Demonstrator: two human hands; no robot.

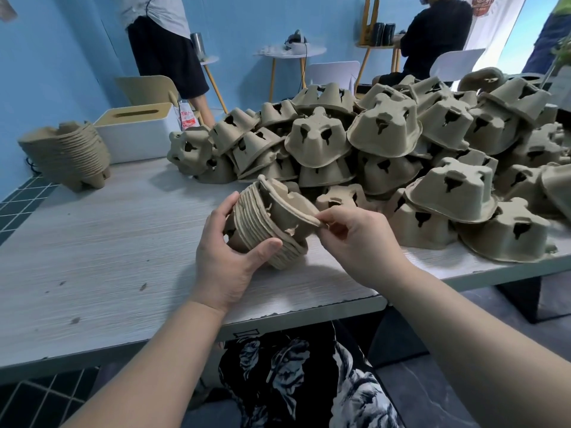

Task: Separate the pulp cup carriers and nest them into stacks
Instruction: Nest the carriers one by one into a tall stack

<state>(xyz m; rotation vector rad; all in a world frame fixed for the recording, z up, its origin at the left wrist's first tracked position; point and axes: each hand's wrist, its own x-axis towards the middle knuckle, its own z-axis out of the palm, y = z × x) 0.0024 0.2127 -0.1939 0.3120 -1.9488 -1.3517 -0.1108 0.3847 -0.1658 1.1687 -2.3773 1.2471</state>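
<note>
My left hand (228, 257) grips a nested stack of brown pulp cup carriers (256, 230), tipped on its side just above the table near its front edge. The top carrier (287, 208) sits partly in the stack's open end, its rim sticking out to the right. My right hand (355, 239) pinches that rim between thumb and fingers. A large loose pile of carriers (386, 140) covers the right and back of the table. A finished nested stack (68, 152) stands at the table's far left corner.
The pale wood-grain table (108, 242) has bare surface on its left half. A white tissue box (136, 131) stands behind it beside the far stack. Two people, chairs and small round tables are in the background against a blue wall.
</note>
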